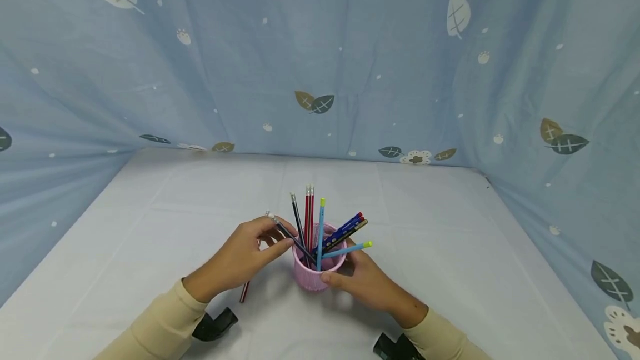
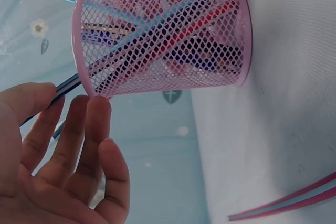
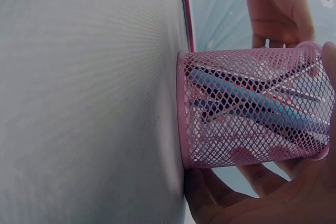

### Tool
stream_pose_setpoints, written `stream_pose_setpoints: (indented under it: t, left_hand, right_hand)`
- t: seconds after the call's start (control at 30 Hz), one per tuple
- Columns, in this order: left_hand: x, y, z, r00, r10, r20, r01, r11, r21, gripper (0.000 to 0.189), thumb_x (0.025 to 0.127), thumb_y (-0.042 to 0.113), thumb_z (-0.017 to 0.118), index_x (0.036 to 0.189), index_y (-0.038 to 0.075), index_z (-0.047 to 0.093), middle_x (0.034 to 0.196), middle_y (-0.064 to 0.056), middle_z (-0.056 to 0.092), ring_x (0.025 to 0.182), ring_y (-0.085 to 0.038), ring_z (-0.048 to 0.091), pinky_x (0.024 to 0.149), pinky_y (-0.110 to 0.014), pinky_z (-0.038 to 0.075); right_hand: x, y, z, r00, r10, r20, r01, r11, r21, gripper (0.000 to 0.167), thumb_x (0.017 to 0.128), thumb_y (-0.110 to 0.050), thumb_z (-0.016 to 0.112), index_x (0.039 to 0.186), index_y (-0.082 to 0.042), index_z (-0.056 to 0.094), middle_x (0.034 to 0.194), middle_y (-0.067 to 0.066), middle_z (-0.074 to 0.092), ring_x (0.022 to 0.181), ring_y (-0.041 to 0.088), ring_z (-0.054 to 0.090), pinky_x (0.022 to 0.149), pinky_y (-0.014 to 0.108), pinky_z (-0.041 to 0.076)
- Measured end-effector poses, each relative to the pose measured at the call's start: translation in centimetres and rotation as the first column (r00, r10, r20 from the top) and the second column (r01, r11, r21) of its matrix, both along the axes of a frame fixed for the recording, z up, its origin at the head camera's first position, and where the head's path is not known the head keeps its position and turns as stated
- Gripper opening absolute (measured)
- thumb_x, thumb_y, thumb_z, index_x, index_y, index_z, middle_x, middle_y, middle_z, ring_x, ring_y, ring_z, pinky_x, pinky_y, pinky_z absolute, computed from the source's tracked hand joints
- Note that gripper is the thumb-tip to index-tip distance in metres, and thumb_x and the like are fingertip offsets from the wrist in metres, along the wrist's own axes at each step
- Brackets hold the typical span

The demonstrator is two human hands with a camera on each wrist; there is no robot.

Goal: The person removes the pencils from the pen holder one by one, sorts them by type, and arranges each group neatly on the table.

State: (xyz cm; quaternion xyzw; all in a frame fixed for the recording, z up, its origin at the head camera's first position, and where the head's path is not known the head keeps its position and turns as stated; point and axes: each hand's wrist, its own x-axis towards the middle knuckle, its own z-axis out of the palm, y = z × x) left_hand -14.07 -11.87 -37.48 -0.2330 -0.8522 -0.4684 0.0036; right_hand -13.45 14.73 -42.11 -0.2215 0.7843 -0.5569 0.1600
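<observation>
A pink mesh pencil cup (image 1: pixel 311 281) stands upright on the white table. My right hand (image 1: pixel 369 283) grips its right side, thumb near the front rim. At the left rim, my left hand (image 1: pixel 247 251) pinches a dark pencil (image 2: pixel 67 84) between thumb and finger; the pencil slants down into the cup. Red pencils (image 1: pixel 309 210), another dark pencil (image 1: pixel 296 213), an upright light-blue pencil (image 1: pixel 321 226) and dark-blue pencils (image 1: pixel 348 228) also stand in it. A second light-blue pencil (image 1: pixel 350 249) leans out to the right. Through the mesh, their lower ends show crossing.
On the table (image 1: pixel 200 204), left of the cup, lies a red-striped pencil (image 1: pixel 245 291), partly hidden beneath my left hand. Black devices (image 1: pixel 215 325) sit by both wrists. A blue leaf-patterned curtain (image 1: pixel 380 60) closes off the back and sides.
</observation>
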Motion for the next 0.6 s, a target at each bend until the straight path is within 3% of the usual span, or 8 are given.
stream_pose_setpoints:
  t: [0.6]
  left_hand:
    - [0.2, -0.5, 1.7, 0.998, 0.066, -0.025, -0.065, 0.997, 0.041, 0.016, 0.100, 0.031, 0.063, 0.113, 0.024, 0.067, 0.095, 0.006, 0.072, 0.085, -0.005, 0.068, 0.072, -0.028, 0.052]
  right_hand:
    - [0.0, 0.0, 0.0, 1.000, -0.017, 0.005, 0.017, 1.000, 0.025, 0.078, 0.094, -0.033, 0.070, 0.157, -0.022, 0.026, 0.145, 0.008, 0.055, 0.123, 0.025, 0.061, 0.098, 0.019, 0.047]
